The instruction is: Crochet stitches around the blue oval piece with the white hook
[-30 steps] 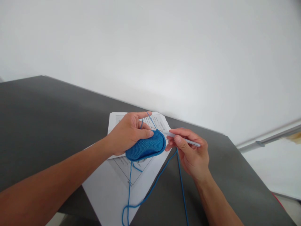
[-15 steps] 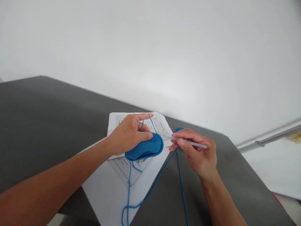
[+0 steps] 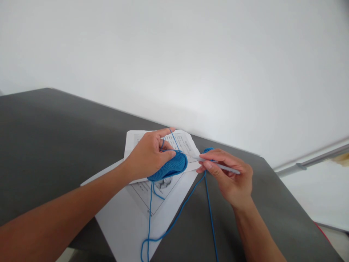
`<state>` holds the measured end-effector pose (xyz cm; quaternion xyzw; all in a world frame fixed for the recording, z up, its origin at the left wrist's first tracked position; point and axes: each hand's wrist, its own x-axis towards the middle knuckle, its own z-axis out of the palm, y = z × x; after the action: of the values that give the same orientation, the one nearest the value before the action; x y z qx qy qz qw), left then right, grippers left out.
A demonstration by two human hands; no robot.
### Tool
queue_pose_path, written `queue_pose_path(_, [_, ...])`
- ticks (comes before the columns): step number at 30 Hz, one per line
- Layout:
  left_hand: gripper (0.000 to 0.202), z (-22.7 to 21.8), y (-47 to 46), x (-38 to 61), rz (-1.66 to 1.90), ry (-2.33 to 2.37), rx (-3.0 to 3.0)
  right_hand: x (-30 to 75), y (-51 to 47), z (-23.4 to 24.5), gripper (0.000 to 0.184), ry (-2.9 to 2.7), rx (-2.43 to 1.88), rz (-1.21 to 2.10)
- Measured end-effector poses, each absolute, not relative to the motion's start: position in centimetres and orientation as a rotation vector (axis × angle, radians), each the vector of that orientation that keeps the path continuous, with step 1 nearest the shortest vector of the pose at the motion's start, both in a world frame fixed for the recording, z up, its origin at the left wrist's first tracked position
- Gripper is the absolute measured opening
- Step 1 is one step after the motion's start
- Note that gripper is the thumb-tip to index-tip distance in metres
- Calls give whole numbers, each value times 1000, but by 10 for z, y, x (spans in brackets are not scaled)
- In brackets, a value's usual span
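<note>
From my station, with the view's centre as the clock, I have the blue crochet piece (image 3: 171,165) at 6 o'clock, raised above the printed papers (image 3: 117,222). My left hand (image 3: 148,156) is on its 10 o'clock side, thumb and lower fingers closed on its edge. The index finger sticks out toward 2 o'clock with blue yarn (image 3: 209,207) looped over it.

My right hand (image 3: 234,178), at 4 o'clock, has thumb and fingertips closed around the grey handle of the hook (image 3: 226,168). The thin tip reaches the piece's edge at 1 o'clock; I can't tell whether it is through a stitch.

A blue bundle (image 3: 208,149) sits partly hidden at the right hand's 10 o'clock. Below the hands, yarn runs over the papers and the dark table (image 3: 60,138), one strand dropping toward 5 o'clock. A white wall (image 3: 174,65) fills the 12 o'clock side.
</note>
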<state>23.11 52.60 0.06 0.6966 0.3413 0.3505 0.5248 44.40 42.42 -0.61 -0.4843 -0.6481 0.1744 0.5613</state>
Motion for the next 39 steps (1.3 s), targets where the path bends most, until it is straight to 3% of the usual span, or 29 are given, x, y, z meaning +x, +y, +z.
queue_pose_path(11, [79,1,522,233,938,878,1766,434,427,-12,13,-1519,-1134,259])
queue_pose_path(27, [73,6,514,240,964,892,1812,403,433,-24,12,-1314,-1153,319])
queue_pose_path(39, [80,0,519,244,924,700,1214,401,434,-32,25,-1507,-1073,-2])
